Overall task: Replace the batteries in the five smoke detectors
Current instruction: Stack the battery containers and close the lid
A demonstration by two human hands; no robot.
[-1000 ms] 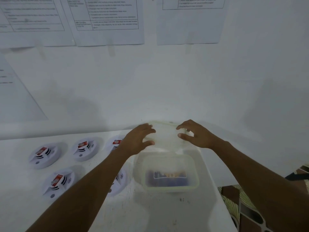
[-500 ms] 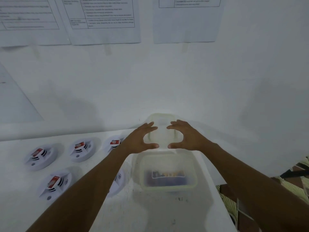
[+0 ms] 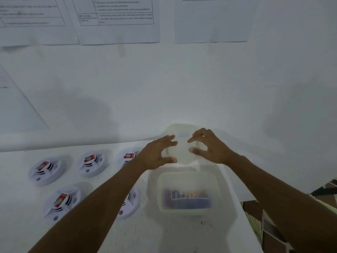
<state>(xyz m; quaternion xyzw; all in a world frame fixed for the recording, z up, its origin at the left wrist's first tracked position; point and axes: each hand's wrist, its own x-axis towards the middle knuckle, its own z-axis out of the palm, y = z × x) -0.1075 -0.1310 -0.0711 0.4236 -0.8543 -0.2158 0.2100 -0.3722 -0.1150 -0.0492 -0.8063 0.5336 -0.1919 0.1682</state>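
Five white round smoke detectors lie on the white table: three in a back row [image 3: 45, 170], [image 3: 93, 162], [image 3: 127, 156] and two in front [image 3: 62, 201], [image 3: 130, 203], the last partly hidden by my left forearm. A lidless translucent container [image 3: 189, 178] holds dark batteries [image 3: 187, 198]. Behind it the translucent lid [image 3: 182, 130] stands on edge against the wall. My left hand [image 3: 155, 154] and right hand [image 3: 209, 147] hover in front of the lid's face, fingers loosely curved and spread, fingertips at the lid. Neither hand grips it.
The table's right edge [image 3: 242, 216] runs just right of the container, with patterned floor [image 3: 269, 225] beyond. The white wall rises directly behind the table, with printed sheets [image 3: 116, 19] taped high up.
The lid went from held flat by its two sides to standing upright at the wall. Both hands moved inward to the front of it and their fingers loosened.
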